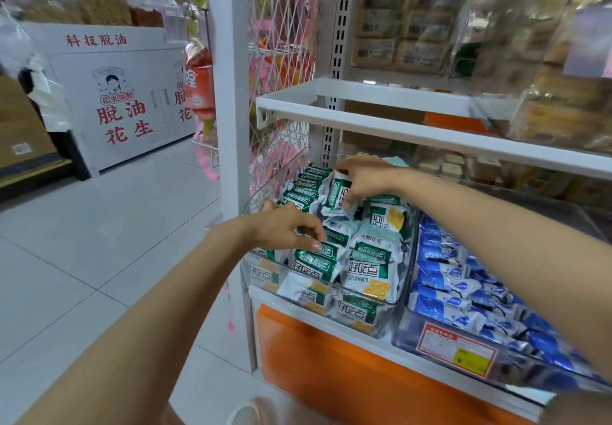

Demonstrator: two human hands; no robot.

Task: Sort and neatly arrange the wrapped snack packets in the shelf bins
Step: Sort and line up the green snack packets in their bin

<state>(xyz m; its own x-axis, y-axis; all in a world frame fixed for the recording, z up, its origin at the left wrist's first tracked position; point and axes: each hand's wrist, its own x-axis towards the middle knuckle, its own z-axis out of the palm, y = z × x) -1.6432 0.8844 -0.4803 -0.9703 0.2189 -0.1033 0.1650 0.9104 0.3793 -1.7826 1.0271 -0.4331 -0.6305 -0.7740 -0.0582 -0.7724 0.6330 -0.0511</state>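
One green packet (339,194) in right hand (364,179); left hand (284,226) grip unclear.

Orange-fronted shelf (331,368) carries left bin (406,279), green packets (367,272) inside, beside right bin (414,337), blue packets (440,292) inside.
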